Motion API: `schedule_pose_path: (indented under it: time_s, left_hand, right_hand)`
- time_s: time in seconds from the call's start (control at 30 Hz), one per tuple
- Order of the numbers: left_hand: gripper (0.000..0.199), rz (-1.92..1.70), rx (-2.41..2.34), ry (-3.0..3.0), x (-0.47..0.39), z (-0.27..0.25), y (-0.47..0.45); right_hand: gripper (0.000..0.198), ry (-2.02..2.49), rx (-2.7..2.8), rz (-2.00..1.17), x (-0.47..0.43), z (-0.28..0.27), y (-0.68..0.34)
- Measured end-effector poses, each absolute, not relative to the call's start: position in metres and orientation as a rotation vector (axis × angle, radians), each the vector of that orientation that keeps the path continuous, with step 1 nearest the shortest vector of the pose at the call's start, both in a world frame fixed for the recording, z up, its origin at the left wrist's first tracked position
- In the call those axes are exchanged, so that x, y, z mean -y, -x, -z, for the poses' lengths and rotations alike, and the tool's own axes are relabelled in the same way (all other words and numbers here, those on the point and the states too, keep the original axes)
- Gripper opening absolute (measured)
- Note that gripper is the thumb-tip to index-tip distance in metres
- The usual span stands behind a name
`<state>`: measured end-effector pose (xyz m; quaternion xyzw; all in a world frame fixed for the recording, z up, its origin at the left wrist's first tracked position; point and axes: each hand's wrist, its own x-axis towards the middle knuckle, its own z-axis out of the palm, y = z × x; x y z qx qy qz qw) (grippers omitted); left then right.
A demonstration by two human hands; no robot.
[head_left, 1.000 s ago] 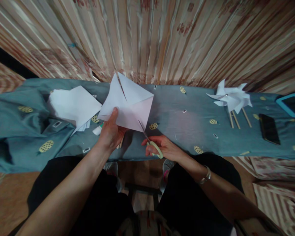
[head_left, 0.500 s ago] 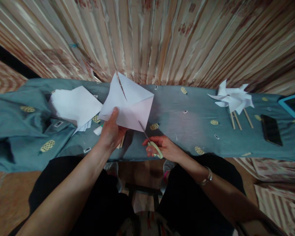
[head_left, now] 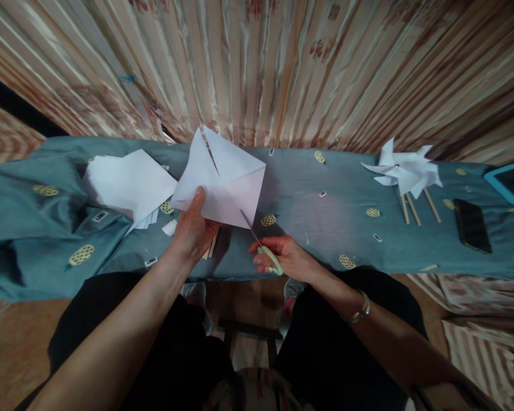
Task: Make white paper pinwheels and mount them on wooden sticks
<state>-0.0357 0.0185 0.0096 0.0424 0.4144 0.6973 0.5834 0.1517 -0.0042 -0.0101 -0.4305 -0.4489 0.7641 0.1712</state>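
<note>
My left hand grips a white sheet of paper near its lower left edge, thumb on top and fingers underneath. A slit runs inward from the sheet's top corner, and a crease crosses its right part. In my right hand is a pair of scissors with pale green handles, its blades at the sheet's lower right corner. The blade tips lie over the paper along a diagonal line. Beneath my left hand, wooden sticks show in part, beside a small white object that is mostly hidden.
More white paper lies in a stack on the left of the green patterned cloth. On the right are white paper pinwheels on wooden sticks, a dark phone and a blue-framed device. A pleated curtain hangs behind.
The paper and my left hand have shifted very slightly left in the view. The scissors stay at the same corner, and both grips are unchanged.
</note>
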Motion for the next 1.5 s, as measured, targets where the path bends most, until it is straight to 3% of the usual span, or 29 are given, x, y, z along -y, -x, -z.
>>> schedule_pose_path:
  time_s: [1.5]
  left_hand:
    - [0.016, -1.491, -1.052, -0.107, -0.011, -0.01, 0.026]
  right_hand:
    - [0.046, 1.217, 1.339, -2.125, 0.002, 0.016, -0.153]
